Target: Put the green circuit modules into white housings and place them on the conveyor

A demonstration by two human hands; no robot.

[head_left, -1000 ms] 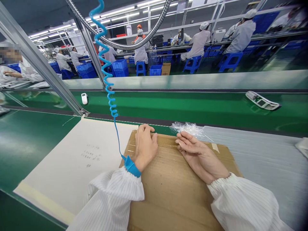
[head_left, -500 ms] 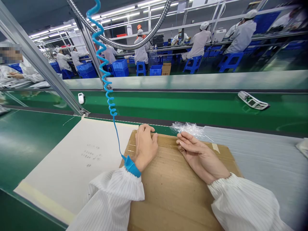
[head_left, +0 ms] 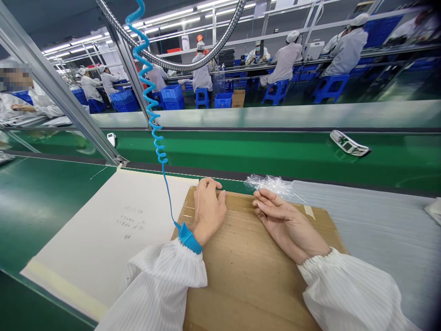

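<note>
Factory hall wide open ahead of you, long strip lights (head_left: pixel 168 18) overhead and rows of co-workers in white smocks (head_left: pixel 284 57) on blue stools (head_left: pixel 330 87) along the far line, blue plastic crates (head_left: pixel 171 94) stacked beside them. Nearer, a green conveyor belt (head_left: pixel 275 154) runs across your view, carrying a flat white-and-green panel (head_left: pixel 348 143) off to the right and a small white plastic piece (head_left: pixel 110 139) over on the left. An aluminium frame post (head_left: pixel 129 76) rises at your bench, a steel flexible hose (head_left: pixel 182 62) loops overhead, and a blue coiled cord (head_left: pixel 151 115) drops down to the blue wrist strap (head_left: pixel 186 238) on your left wrist. On the bench, a cardboard sheet (head_left: pixel 251 276) sits between a printed white sheet (head_left: pixel 103 230) and white foam sheeting (head_left: pixel 379 225). Your left hand (head_left: pixel 207 211) rests on the cardboard's far edge, fingers curled in and pressed together, pinching nothing. Your right hand (head_left: pixel 287 225) lies on the cardboard, fingers loosely together, holding nothing, tips just beside the clear plastic wrap (head_left: pixel 272 185) at the far edge
</note>
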